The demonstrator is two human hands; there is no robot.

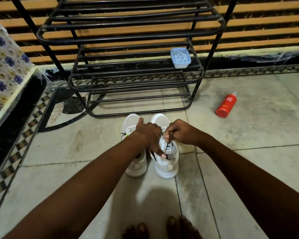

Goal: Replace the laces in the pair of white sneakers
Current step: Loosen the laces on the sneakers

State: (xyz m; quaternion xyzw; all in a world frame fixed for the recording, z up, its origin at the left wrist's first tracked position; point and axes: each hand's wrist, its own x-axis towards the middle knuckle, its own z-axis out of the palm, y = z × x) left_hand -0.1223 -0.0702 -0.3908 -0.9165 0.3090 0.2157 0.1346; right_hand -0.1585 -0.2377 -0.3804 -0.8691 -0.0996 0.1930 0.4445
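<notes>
Two white sneakers stand side by side on the tiled floor, toes pointing away from me: the left sneaker (136, 165) and the right sneaker (167, 167). My left hand (149, 133) lies across both shoes, thumb pressed into the right sneaker's collar beside the tongue and a finger stretched over the left sneaker's toe. My right hand (179, 131) is curled above the right sneaker and pinches its white lace (165, 135) near the upper eyelets. The left sneaker's laces show partly beside my left wrist.
A black metal shoe rack (128, 69) stands just beyond the sneakers, with a lidded plastic box (180, 57) on a shelf. A red bottle (226, 105) lies on the floor to the right. A raised ledge with patterned cloth (5, 66) runs along the left. My toes (162, 228) show at the bottom.
</notes>
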